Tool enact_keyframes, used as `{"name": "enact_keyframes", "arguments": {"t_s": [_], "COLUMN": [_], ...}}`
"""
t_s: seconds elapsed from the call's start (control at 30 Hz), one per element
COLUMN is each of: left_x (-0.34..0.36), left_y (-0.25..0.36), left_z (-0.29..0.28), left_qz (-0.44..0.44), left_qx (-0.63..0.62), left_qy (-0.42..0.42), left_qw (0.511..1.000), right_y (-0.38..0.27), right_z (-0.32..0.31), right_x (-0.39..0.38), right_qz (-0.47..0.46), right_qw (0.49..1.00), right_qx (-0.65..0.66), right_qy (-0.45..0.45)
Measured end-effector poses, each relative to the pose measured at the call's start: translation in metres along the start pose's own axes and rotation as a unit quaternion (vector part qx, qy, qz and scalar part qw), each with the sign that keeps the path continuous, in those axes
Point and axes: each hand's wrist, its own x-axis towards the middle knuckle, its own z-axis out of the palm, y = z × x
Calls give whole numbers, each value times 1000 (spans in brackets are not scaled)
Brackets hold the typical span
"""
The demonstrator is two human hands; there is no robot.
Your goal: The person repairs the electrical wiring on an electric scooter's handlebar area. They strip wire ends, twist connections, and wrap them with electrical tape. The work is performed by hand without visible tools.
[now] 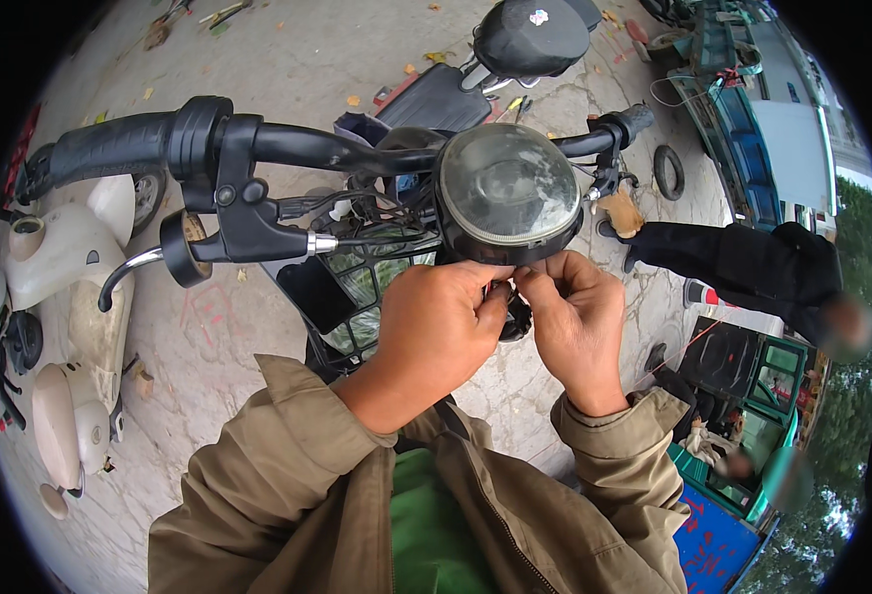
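A round headlight (508, 188) with a clear lens and black rim sits at the middle of an electric bike's black handlebar (307, 148). Just beneath its near rim, my left hand (443, 322) is closed, thumb against bent fingers. My right hand (577, 322) pinches close beside it, fingertips almost meeting the left ones. Whatever the fingers grip is hidden between them and the rim. A small dark part (515, 315) shows under the fingertips. Cables (387, 240) and a black wire basket (365, 322) lie left of my hands.
Left of the handlebar grip (109, 148) a brake lever (134, 272) sticks out. A cream scooter (80, 267) stands farther left. Beyond the headlight is a black seat (533, 38). At right are a loose tyre (669, 172), a person in dark clothes (743, 262) and a green vehicle (780, 371).
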Motion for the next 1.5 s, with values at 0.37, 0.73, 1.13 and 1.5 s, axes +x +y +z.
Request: {"name": "enact_keyframes", "arguments": {"t_s": [0.37,0.73,1.13,1.5], "left_x": [-2,2,9,3], "left_y": [12,70,84,79], "left_z": [2,8,37,29], "left_qz": [-102,-337,-371,-369], "left_qx": [-142,-167,-20,-50], "left_qy": [-58,-26,109,103], "left_qw": [983,926,922,922], "right_y": [20,55,81,99], "right_z": [-13,-5,7,3], "right_x": [-17,-15,-10,9], "right_qz": [-2,-72,-216,-201], "right_qw": [995,978,953,934], "right_qx": [76,193,206,295], "right_qy": [-66,-20,44,15]}}
